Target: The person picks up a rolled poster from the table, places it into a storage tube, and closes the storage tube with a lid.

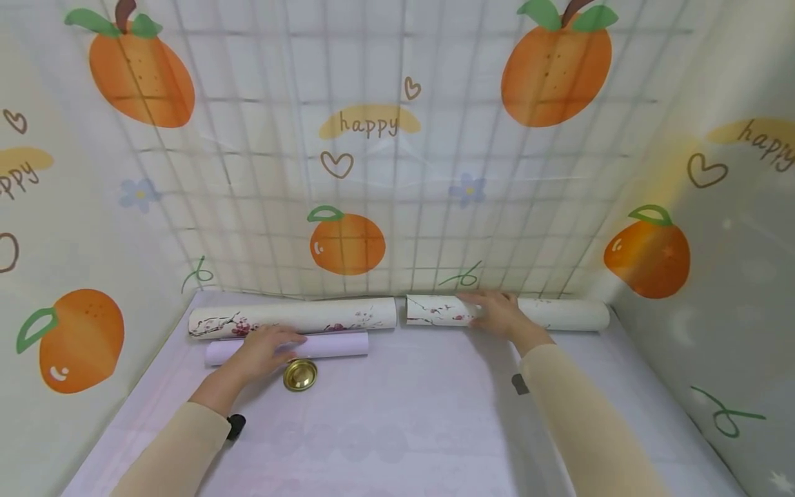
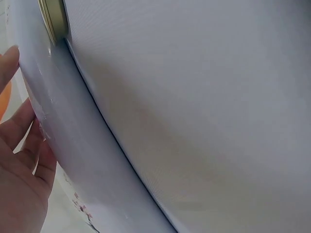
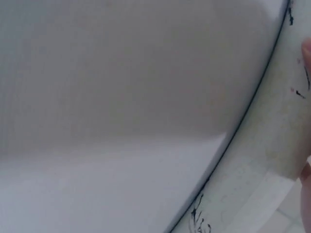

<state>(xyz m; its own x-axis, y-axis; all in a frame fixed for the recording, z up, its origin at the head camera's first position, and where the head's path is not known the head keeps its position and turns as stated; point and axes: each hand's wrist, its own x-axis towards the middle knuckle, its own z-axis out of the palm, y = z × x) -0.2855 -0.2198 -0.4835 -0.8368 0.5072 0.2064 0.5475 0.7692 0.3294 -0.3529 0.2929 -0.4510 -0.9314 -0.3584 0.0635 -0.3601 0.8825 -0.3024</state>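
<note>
In the head view, my left hand [image 1: 263,348] lies over a plain pale roll [image 1: 341,344], its fingers extended to the right along it. The left wrist view shows fingers [image 2: 22,119] against the far edge of this glossy roll. Just behind it lies a white roll [image 1: 310,316] printed with plum blossoms. A second blossom-printed roll [image 1: 565,314] lies end to end with it on the right. My right hand [image 1: 499,315] holds this roll near its left part, thumb at the near side and fingers over the top. Below the left hand sits a small brass dish [image 1: 301,375].
A lavender-white cloth [image 1: 385,428] covers the table. Behind the rolls stands a sheer curtain [image 1: 404,228] with orange prints, with similar side panels. A small dark grey piece [image 1: 519,384] lies beside the right forearm. A black object [image 1: 236,426] shows at the left cuff.
</note>
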